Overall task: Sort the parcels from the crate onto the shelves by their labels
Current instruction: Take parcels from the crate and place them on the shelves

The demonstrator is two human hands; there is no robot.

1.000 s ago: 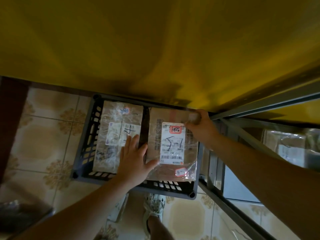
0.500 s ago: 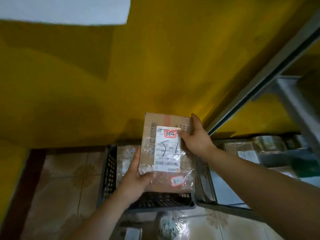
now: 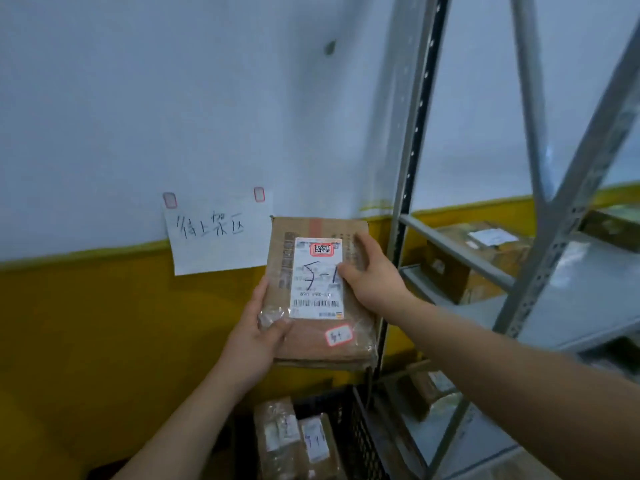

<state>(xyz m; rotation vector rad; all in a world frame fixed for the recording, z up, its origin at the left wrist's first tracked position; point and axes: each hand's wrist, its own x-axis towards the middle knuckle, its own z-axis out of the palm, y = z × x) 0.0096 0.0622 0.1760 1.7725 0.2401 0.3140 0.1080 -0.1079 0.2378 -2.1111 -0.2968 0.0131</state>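
Lifted from crate, parcel stands upright, label facing camera

Single head-worn wide-angle view, forward and slightly down, close to the parcel, wall ahead, shelving at right.

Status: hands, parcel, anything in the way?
Left hand grips parcel lower-left corner; right hand holds its right edge. Label faces camera. Shelf upright close on right.
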